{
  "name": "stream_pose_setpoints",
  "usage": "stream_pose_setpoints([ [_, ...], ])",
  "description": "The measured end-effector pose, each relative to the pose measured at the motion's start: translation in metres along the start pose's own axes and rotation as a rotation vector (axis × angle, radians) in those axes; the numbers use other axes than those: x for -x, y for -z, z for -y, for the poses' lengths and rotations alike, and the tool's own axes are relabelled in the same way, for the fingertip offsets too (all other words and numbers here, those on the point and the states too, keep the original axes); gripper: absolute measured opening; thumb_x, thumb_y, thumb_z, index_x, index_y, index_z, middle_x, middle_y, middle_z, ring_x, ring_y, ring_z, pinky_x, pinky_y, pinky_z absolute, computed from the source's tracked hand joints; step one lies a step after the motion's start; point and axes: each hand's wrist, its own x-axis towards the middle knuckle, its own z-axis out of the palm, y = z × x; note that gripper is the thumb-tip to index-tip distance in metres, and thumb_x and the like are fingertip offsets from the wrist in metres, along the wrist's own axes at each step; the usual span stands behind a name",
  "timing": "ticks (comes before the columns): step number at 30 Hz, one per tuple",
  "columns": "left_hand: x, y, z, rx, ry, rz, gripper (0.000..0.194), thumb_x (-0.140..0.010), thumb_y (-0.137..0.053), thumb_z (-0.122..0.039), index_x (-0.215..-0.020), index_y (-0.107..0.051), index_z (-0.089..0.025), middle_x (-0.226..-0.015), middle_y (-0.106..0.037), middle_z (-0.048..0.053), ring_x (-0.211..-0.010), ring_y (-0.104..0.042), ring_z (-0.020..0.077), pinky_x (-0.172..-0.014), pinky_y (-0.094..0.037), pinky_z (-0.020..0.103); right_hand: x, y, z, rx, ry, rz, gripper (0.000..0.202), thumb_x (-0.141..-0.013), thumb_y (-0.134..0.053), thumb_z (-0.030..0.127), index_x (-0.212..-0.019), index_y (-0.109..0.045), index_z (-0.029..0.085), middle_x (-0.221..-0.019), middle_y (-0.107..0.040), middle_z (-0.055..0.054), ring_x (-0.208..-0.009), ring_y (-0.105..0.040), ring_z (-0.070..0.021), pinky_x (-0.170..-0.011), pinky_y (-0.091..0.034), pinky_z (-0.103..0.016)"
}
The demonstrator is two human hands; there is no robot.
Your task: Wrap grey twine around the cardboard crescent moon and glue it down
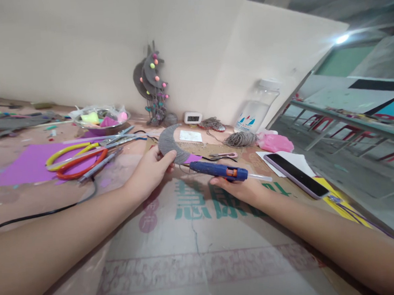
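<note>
My left hand (158, 164) pinches a crescent moon (172, 145) wrapped in grey yarn, thumb on its front face. A bare purple tip (193, 158) shows at the crescent's lower right end. In my right hand (234, 185) is a blue glue gun (215, 169), lying level with its nozzle pointing left at the crescent's lower edge. A clear glue stick (260, 178) sticks out of its back end. Whether the nozzle touches the yarn I cannot tell. Both hands are above a printed cardboard sheet (157, 265).
Left are large scissors (77, 161), purple sheet (21, 165) and a metal bowl (97, 129). Behind stand a timer (193, 118), hanging moon ornaments (151, 77) and a bottle (257, 106). Yarn (240, 139), small snips (223, 155), pink bag (275, 142) and phone (295, 175) lie right.
</note>
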Motion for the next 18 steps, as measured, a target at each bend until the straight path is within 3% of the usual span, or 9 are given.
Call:
stream_pose_setpoints([
  [18, 0.0002, 0.0001, -0.0001, 0.02, 0.004, 0.0, 0.021, -0.074, -0.06, -0.037, -0.074, -0.052, -0.017, -0.059, -0.052, -0.004, -0.05, -0.047, 0.0085, -0.049, -0.036, 0.02, 0.0015, -0.0005, -0.0064, 0.055, -0.053, -0.015, 0.027, -0.076, -0.057, 0.048, -0.077, -0.055, 0.02, -0.071, -0.059, 0.0, -0.066, -0.056, -0.0153, -0.059, -0.044, -0.026],
])
